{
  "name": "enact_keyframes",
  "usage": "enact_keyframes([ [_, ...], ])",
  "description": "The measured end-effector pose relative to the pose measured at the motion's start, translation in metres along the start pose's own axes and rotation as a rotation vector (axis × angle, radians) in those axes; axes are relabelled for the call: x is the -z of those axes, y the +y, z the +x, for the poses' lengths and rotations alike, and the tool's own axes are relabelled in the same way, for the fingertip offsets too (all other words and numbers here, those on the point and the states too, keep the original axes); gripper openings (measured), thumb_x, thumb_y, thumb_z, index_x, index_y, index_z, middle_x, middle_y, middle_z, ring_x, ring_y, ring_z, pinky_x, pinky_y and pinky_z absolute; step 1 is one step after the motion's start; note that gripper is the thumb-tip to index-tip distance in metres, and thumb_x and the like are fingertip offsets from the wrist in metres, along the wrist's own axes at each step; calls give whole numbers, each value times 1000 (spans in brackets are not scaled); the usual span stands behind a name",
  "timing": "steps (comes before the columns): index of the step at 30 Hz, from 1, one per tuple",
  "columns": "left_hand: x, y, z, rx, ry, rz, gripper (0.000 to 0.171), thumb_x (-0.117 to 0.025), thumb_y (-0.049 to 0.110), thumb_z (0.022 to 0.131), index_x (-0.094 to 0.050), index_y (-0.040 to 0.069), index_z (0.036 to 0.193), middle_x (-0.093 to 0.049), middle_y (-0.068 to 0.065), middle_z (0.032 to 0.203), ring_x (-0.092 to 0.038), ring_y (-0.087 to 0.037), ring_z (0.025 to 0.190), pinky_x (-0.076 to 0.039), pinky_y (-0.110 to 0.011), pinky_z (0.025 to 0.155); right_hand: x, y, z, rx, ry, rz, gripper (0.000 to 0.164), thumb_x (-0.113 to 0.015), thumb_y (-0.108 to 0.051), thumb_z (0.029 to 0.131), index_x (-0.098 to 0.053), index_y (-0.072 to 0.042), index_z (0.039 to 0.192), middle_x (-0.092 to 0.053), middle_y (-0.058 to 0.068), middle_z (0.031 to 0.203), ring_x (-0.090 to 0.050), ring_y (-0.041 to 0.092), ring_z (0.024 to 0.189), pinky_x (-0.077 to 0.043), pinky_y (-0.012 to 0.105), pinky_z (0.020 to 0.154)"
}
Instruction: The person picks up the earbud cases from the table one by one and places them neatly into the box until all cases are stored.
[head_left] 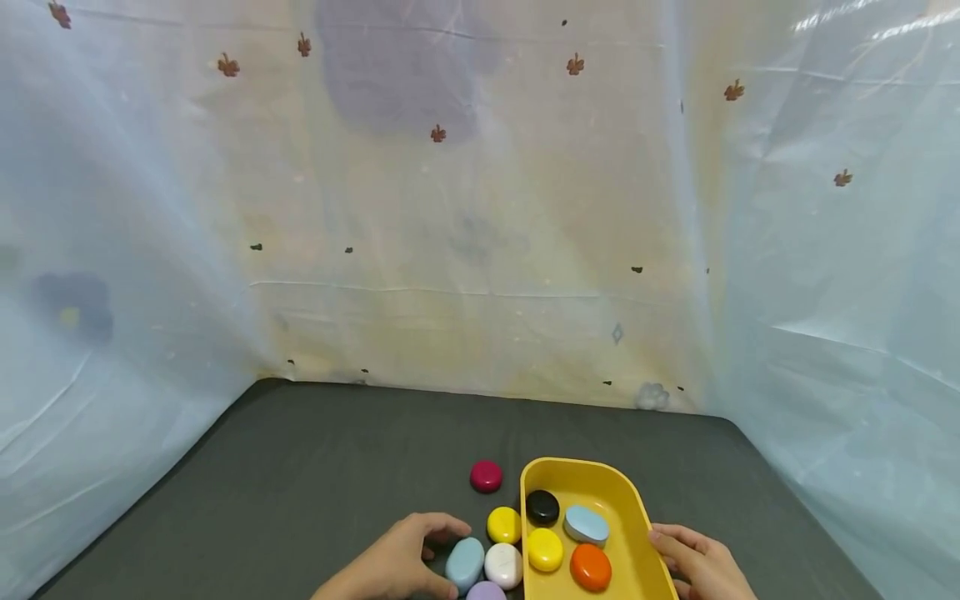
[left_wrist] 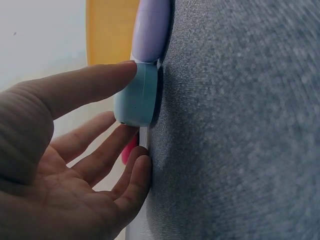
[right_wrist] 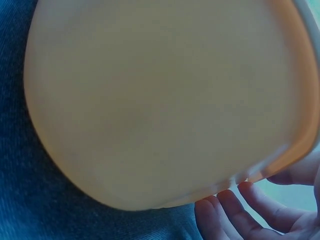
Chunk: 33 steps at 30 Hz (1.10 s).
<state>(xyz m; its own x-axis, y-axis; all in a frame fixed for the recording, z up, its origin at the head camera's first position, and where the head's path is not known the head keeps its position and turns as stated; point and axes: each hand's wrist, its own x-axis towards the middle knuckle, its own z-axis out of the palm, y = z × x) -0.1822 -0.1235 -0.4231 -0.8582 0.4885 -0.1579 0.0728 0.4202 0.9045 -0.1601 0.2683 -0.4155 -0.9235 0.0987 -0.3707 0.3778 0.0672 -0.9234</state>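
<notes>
My left hand (head_left: 408,560) pinches a light blue oval piece (head_left: 465,564) between thumb and fingers; the left wrist view shows the thumb on one end of this piece (left_wrist: 136,97) and fingertips at the other. Against it lie a white round piece (head_left: 503,567) and a lilac one (head_left: 486,592), partly cut off by the frame. My right hand (head_left: 701,560) grips the right rim of a yellow tray (head_left: 637,533), thumb over the edge, fingers at the outside wall. Inside are a black piece (head_left: 542,507), a pale blue oval (head_left: 587,525), a yellow piece (head_left: 545,550) and an orange one (head_left: 591,567).
Left of the tray, a second yellow piece (head_left: 504,525) sits close to its wall. A dark red piece (head_left: 486,476) lies farther back. The dark grey cloth surface (head_left: 300,467) ends at a patterned curtain (head_left: 480,208) behind and on both sides.
</notes>
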Motion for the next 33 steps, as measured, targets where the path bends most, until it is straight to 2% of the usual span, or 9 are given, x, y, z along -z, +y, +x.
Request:
enact_keyframes([
  [11,0,0,3,-23,-11,10,51,-86,2,72,-66,9,119,-63,1,110,-58,-23,99,-51,-49,87,-1,-1,-1,8,20,6,46,-70,-29,93,-62,8,119,-69,11,95,-69,34,85,-57,46,77],
  [20,-3,-2,6,-13,-26,16,48,-84,-2,72,-67,10,116,-63,1,104,-56,-23,93,-50,-50,90,2,1,-2,16,-46,10,50,-70,-31,92,-62,8,121,-70,13,97,-69,34,84,-57,45,77],
  [27,-4,-2,7,-19,-28,14,51,-85,-1,70,-66,10,117,-64,1,106,-56,-22,95,-48,-51,91,2,2,-1,9,-11,12,50,-72,-31,90,-62,8,120,-70,12,96,-69,35,85,-57,46,77],
  [33,-4,-1,8,-27,-25,29,49,-86,1,70,-67,12,115,-64,2,103,-57,-21,93,-49,-49,89,-3,0,-3,12,20,4,48,-69,-28,94,-60,10,121,-69,12,95,-69,35,84,-57,46,76],
])
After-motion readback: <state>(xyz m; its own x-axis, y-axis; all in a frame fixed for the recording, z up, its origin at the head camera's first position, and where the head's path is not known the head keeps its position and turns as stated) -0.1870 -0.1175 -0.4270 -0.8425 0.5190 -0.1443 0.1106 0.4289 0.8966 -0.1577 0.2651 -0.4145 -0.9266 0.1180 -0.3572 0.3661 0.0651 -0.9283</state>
